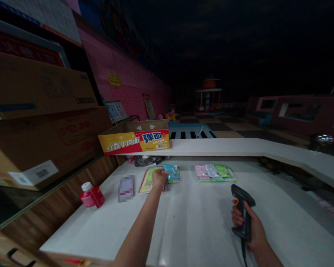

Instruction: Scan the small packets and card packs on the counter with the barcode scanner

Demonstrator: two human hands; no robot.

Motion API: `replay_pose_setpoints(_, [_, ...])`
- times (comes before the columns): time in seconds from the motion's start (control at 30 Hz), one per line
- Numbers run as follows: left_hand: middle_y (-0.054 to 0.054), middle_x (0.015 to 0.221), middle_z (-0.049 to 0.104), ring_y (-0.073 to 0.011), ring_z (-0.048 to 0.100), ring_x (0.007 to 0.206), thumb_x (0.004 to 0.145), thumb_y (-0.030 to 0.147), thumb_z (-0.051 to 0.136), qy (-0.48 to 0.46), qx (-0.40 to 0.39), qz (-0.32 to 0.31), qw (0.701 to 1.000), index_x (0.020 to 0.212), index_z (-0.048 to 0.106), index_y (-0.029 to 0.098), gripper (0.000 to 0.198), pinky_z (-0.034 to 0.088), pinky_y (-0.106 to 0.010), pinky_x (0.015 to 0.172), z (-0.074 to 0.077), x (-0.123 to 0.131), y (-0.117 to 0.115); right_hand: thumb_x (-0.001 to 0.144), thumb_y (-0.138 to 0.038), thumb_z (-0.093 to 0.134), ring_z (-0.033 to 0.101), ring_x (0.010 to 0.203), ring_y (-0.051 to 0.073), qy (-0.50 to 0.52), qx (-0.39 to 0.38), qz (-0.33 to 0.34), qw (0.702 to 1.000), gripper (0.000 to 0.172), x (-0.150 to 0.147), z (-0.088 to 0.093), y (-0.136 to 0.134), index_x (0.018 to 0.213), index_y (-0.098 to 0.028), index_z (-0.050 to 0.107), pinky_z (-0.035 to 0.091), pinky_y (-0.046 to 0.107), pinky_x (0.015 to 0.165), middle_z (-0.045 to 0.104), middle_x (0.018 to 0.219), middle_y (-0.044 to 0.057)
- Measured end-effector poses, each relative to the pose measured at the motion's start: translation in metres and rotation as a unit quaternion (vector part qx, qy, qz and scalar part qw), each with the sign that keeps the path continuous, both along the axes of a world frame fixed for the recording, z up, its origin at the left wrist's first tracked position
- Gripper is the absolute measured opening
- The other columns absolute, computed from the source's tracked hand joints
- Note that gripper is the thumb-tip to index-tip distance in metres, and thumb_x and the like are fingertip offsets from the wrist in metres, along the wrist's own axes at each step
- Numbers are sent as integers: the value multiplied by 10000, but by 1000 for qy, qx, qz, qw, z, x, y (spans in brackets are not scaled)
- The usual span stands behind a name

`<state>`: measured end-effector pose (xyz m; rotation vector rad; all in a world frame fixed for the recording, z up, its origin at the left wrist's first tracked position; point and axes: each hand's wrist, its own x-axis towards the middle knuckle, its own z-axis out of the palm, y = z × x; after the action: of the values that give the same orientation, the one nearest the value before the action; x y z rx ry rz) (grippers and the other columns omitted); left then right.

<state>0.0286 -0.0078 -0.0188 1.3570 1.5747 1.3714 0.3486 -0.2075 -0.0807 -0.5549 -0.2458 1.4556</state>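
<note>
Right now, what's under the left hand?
Yellow-green printed packets and a blue packet show beside the left hand; whatever lies directly beneath the palm is covered.

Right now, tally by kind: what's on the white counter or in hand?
Handheld barcode scanner: 1
Red bottle: 1
Blurred flat packet: 1
Yellow-and-green packet pile: 1
Teal packet pile: 1
Pink-and-green packet pile: 1
Total: 6

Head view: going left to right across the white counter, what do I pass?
red bottle → blurred packet → left hand → pastel packets → scanner in right hand
</note>
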Motion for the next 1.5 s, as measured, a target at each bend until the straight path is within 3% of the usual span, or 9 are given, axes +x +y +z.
replay_pose_setpoints(0.13, [6,576,610,-132,564,551,544,510,756,-168,36,-130,977,665,623,155,398,449,-252,581,-40,35,-31,741,-400,769,355,419,51,-28,-4,-5,1000,325,-2,-1,-3,912,-174,611,326,159,381,425,570,-74])
replay_pose_setpoints(0.27, [-1,618,629,-147,594,594,576,555,748,-206,67,-157,964,690,569,179,432,481,-271,615,-72,51,-47,743,-416,764,375,407,54,-56,-17,-8,998,337,-4,-3,-6,936,-180,621,327,161,374,458,557,-71])
replay_pose_setpoints(0.4, [-9,667,636,-162,618,629,633,562,726,-190,76,-144,968,746,551,185,431,486,-272,608,-88,51,-49,745,-444,757,414,404,72,-104,-27,-12,994,392,-6,0,-8,987,-166,623,348,174,364,495,554,-61])
replay_pose_setpoints(0.6, [-11,726,630,-168,632,711,672,536,698,-160,78,-99,979,756,503,194,403,491,-267,662,-90,49,-47,729,-485,763,428,357,72,-212,-60,24,975,390,-28,11,-8,916,-182,603,337,172,333,523,529,-60])
replay_pose_setpoints(0.77, [-21,770,645,-175,637,748,698,510,688,-169,81,-105,977,768,492,198,374,501,-274,689,-89,50,-50,725,-505,761,411,309,73,-309,-65,94,944,389,-59,22,-17,877,-187,595,311,174,297,515,486,-68])
replay_pose_setpoints(0.9, [-9,735,630,-171,632,715,697,476,698,-184,88,-104,973,769,500,192,354,501,-273,678,-86,50,-51,720,-540,748,422,316,68,-372,-64,102,921,415,-75,30,-26,886,-201,575,313,164,294,530,506,-73])
replay_pose_setpoints(1.13, [-33,743,627,-192,612,758,757,363,610,-51,75,-70,993,737,556,186,186,493,-306,712,-84,49,-51,713,-546,741,426,322,73,-412,-78,90,903,406,-78,39,-31,827,-208,546,332,170,293,530,497,-73])
replay_pose_setpoints(1.33, [-3,739,607,-156,604,714,671,479,711,-195,99,-103,970,772,501,190,371,471,-261,673,-98,51,-44,703,-574,736,427,322,72,-406,-78,96,906,439,-76,39,-32,868,-209,556,331,170,297,521,499,-77])
replay_pose_setpoints(1.5, [2,711,609,-147,599,674,644,511,757,-228,100,-125,961,773,512,184,429,461,-250,651,-99,50,-43,709,-552,747,452,337,81,-387,-84,100,913,441,-64,34,-26,927,-201,592,348,179,306,533,512,-66])
